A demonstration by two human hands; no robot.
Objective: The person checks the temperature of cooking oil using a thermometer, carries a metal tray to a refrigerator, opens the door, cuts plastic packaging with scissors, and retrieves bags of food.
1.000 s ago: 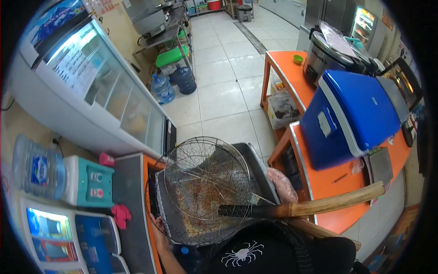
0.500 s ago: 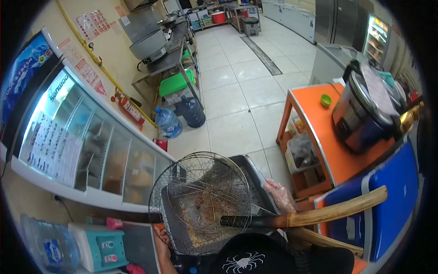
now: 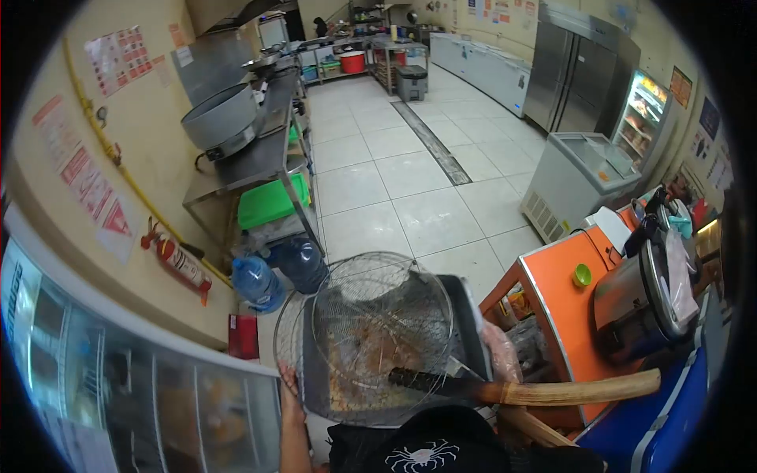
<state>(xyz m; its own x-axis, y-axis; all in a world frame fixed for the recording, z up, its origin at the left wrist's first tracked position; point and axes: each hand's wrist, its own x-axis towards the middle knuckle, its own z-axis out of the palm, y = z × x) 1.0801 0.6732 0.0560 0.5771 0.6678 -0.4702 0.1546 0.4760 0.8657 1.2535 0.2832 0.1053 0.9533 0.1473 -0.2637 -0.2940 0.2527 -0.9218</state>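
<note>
I carry a dark grey rectangular tub (image 3: 471, 315) in front of my body, its bottom stained brown. Across its top lie round wire-mesh skimmers (image 3: 384, 315), overlapping one another. A bamboo handle (image 3: 583, 390), charred at its inner end, sticks out to the right, and a second wooden handle (image 3: 540, 430) shows below it. On the tub's left side is my left hand (image 3: 289, 380), its fingers closed at the edge and partly hidden behind mesh. My right hand (image 3: 501, 352), in a clear plastic glove, is closed on the right rim.
To my left stand a glass-door fridge (image 3: 158, 378), a fire extinguisher (image 3: 181, 264) and large water bottles (image 3: 258, 284). An orange table (image 3: 552, 276) with a big steel cooker (image 3: 643, 303) is close on the right. Ahead, tiled floor (image 3: 378, 189) runs past a chest freezer (image 3: 576, 185).
My view has moved forward with the tub and skimmers. The fridge has slid back to the lower left, and the water dispenser has left view. Both hands stay on the tub.
</note>
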